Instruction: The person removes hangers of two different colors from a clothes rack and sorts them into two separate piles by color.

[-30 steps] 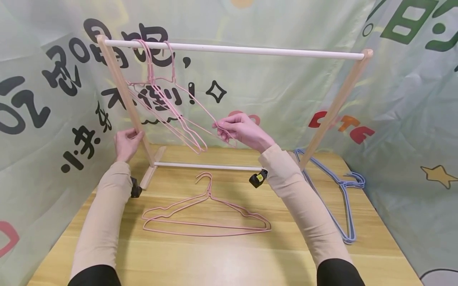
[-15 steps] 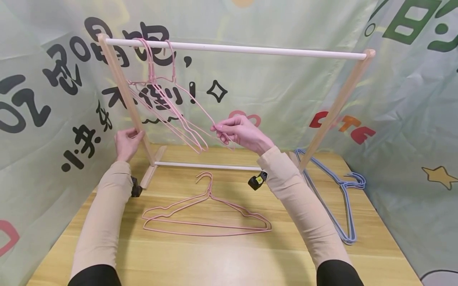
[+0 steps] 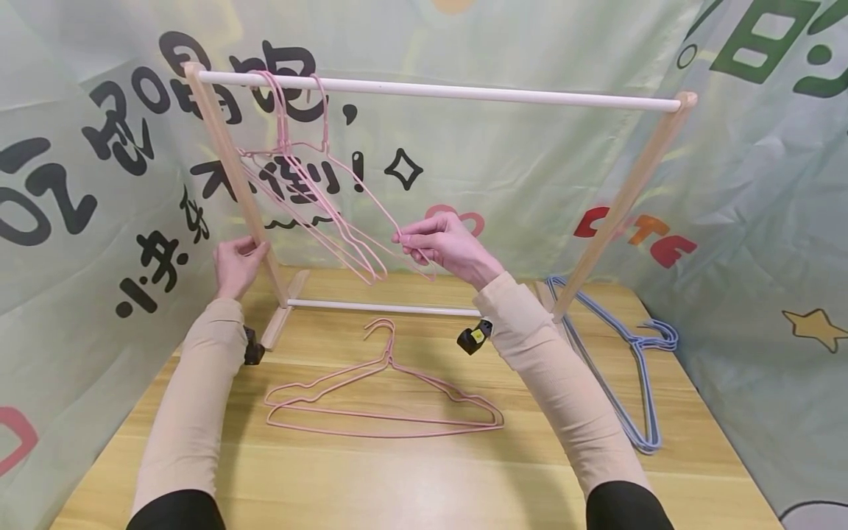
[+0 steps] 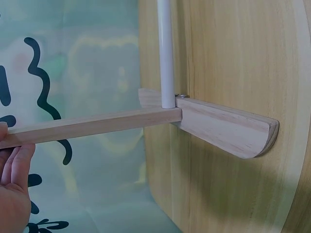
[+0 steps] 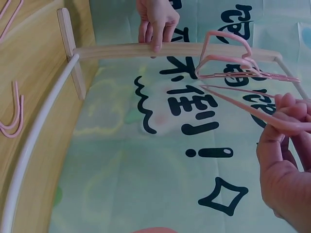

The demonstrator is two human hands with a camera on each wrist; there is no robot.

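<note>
My right hand [image 3: 453,246] pinches the lower right corner of a pink hanger [image 3: 363,184], whose hook sits over the white top rail [image 3: 464,92] of a rack. To its left, other pink hangers [image 3: 344,232] hang close together on the same rail. Lower down, my left hand [image 3: 236,266] grips the left wooden post [image 3: 228,158] of the rack between thumb and fingers. The left wrist view shows those fingers [image 4: 20,167] against the post at the frame's edge. In the right wrist view the pinched hanger [image 5: 243,107] runs back from the fingers toward the rail.
Two or so pink hangers [image 3: 387,419] lie overlapped on the wooden table [image 3: 397,486] in front. Several blue hangers [image 3: 639,383] lie at the right, by the right post [image 3: 619,213]. A white lower bar [image 3: 384,307] spans the rack's feet. Printed cloth [image 3: 530,162] stands behind.
Almost nothing differs: the view shifts slightly, and both hands keep their holds on the post and the hanger.
</note>
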